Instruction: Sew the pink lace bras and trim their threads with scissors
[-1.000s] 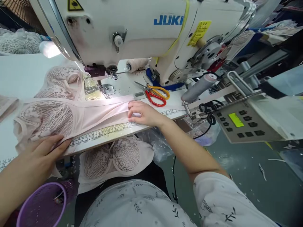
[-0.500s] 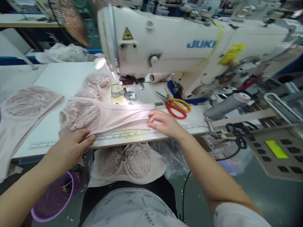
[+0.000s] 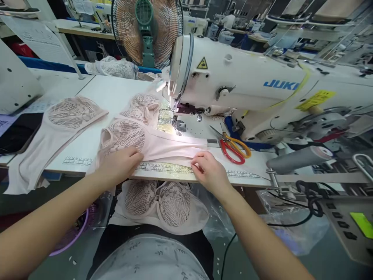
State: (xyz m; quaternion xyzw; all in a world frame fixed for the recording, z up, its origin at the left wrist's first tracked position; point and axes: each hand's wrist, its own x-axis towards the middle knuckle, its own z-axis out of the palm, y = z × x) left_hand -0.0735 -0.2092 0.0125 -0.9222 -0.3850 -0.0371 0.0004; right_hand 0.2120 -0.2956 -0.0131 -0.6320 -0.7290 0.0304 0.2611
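Note:
A pale pink bra with lace cups lies on the white table in front of the sewing machine, its side band stretched out to the right. My left hand presses on its lower edge beside the lace cup, fingers together. Near the band's right end, my right hand pinches the lower edge between thumb and fingertips. A measuring scale runs along the table's front edge, just below the band. Another lace-cup bra rests on my lap under the table edge.
Scissors with red and orange handles lie right of the band. Behind stands the JUKI sewing machine. At left are another pink bra piece and a dark phone. A fan stands behind; a purple basket is on the floor.
The view has swung left, showing the fan and phone. My right hand has slid slightly toward the band's lower edge, and its fingers have drawn together. My left fingers are more closed.

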